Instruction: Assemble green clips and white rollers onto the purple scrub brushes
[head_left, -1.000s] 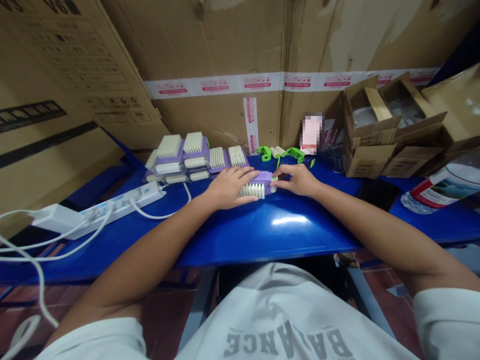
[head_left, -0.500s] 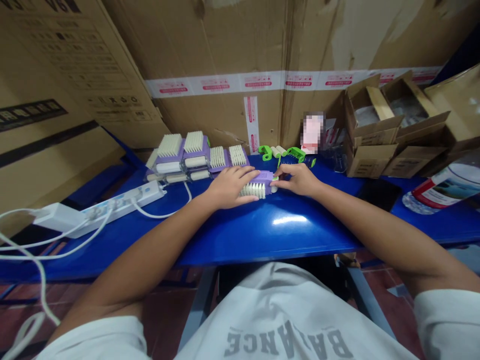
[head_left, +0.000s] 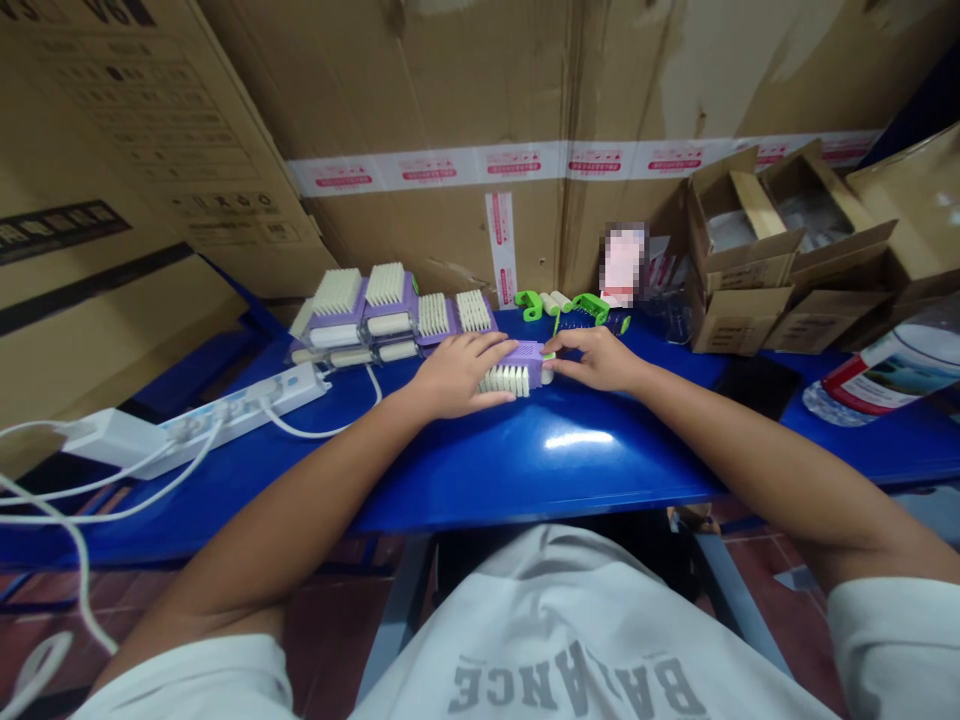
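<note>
A purple plastic block [head_left: 529, 353] with rows of cream ribs on its near side lies on the blue table [head_left: 465, 470]. My left hand [head_left: 456, 376] is wrapped over the block's left part, thumb on the near side and fingers on top. At the block's right end, my right hand [head_left: 600, 360] pinches with thumb and index finger at a small green and white end piece [head_left: 548, 368]; the fingertips partly cover it. Just behind lie a curved green part [head_left: 529, 305], white rollers [head_left: 556, 302] and another green part [head_left: 592, 307].
Several similar purple blocks with cream ribs [head_left: 337, 292] are stacked to the left. A white power strip [head_left: 247, 410] with cables lies before them. To the right stand open cardboard boxes [head_left: 742, 310], a dark flat object [head_left: 757, 387] and a labelled plastic bottle [head_left: 877, 375]. Large cardboard [head_left: 427, 230] backs the table.
Both hands keep nearly the same place on the purple block. The whole view has shifted very slightly; no object has visibly moved on the table.
</note>
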